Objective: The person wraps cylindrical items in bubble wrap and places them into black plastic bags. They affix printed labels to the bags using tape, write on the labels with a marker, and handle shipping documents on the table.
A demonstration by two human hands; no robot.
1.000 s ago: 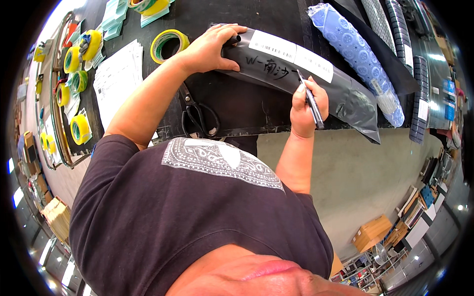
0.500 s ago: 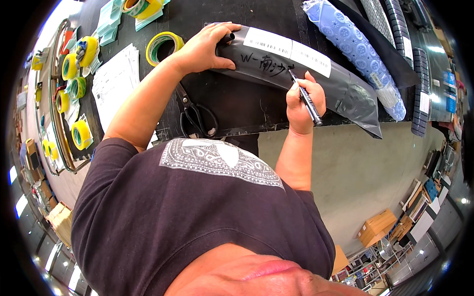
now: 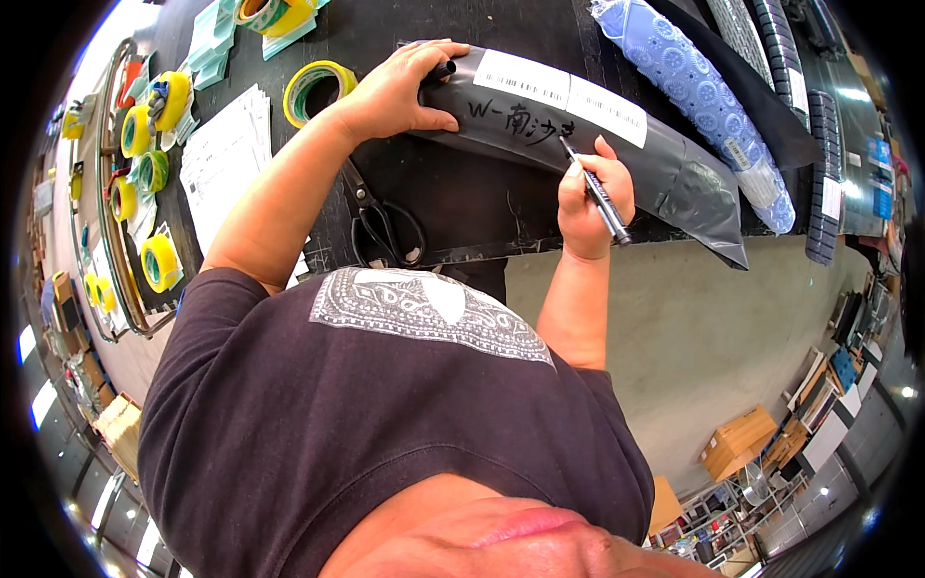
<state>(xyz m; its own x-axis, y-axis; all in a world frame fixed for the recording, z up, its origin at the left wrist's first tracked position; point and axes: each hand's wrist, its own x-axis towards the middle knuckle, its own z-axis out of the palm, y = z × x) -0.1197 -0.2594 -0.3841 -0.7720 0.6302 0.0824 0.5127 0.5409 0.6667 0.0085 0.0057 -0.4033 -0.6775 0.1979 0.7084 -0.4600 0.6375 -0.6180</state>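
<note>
The grey plastic mailer bag point(image 3: 540, 135) lies slantwise across the black bench point(image 3: 462, 202) in the upper middle of the frame, its lower right corner hanging past the bench edge over the floor; the left hand point(image 3: 400, 91) lies flat on the bag's left end, fingers spread and curled over its top edge, pinning it down and touching what looks like a small black cap at the fingertips; the right hand point(image 3: 593, 197) is clenched around a black marker pen point(image 3: 593, 188), whose tip touches the bag just below the white label strip point(image 3: 564, 96), at the end of a line of dark handwriting. The likeliest trouble, as I judge it, is smearing; the film is glossy, the ink looks fresh, and the heel of the writing hand sits just beside the strokes, so a drag across them would blur the marks; the bag is soft and bulges over its contents, so hard pressure could make the tip skid or crease the surface; if the pinning hand eases, the overhanging corner could pull the bag toward the edge; the scissors point(image 3: 385, 222) lie near the left forearm, lower on the bench, and a roll of yellow tape point(image 3: 313, 87) sits just beside the wrist, either of which a careless sweep could knock.
</note>
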